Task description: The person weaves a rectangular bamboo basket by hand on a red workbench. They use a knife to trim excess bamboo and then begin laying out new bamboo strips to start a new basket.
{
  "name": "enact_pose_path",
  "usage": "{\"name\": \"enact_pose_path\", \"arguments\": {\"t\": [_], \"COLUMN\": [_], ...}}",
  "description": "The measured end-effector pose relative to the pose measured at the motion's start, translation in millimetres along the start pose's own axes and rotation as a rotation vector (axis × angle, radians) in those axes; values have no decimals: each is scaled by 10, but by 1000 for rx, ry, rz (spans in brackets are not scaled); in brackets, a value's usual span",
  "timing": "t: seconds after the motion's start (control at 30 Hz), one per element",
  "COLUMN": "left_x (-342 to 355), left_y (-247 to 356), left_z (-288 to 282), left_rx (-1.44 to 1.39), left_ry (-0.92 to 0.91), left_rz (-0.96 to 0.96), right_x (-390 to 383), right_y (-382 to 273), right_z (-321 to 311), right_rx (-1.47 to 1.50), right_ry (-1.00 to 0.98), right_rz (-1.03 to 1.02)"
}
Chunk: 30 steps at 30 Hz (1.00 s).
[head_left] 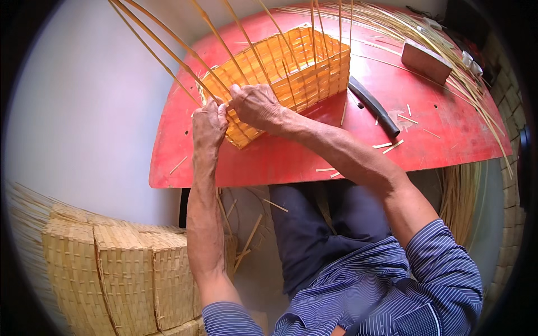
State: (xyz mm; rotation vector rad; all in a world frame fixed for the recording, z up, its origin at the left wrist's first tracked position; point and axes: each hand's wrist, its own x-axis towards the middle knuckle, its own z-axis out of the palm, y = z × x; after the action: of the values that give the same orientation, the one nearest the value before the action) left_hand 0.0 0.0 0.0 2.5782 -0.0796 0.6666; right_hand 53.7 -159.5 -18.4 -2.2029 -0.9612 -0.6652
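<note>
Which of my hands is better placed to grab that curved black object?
Probably your right hand: the curved black object lies to its right on the red table. Your left hand is farther away. Both are at the orange basket's left end.

Bamboo stakes (208, 21) cut off above
Left hand (210, 127) and right hand (258, 106) mask their exact grip; left forearm (204, 235) covers part of the pale woven baskets (126, 274).
</note>
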Motion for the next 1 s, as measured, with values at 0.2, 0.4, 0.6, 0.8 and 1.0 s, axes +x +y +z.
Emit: {"name": "enact_pose_path", "arguments": {"t": [0.2, 0.4, 0.6, 0.8, 1.0], "left_x": [24, 5, -246, -525, -284], "left_y": [31, -65, 385, 479, 635], "left_z": [-28, -10, -134, -54, 209], "left_rx": [-4, -3, -150, 213, 490], "left_ry": [30, 30, 228, 231, 75], "left_rz": [66, 48, 59, 299, 91], "right_x": [58, 32, -338, -665, -696], "right_y": [-9, -4, 108, 930, 1247], "right_z": [-29, -40, -607, -1247, -1282], "right_rx": [-19, -62, 54, -153, -290], "right_ry": [39, -13, 192, 143, -107], "right_rz": [-22, -91, -350, -34, -39]}}
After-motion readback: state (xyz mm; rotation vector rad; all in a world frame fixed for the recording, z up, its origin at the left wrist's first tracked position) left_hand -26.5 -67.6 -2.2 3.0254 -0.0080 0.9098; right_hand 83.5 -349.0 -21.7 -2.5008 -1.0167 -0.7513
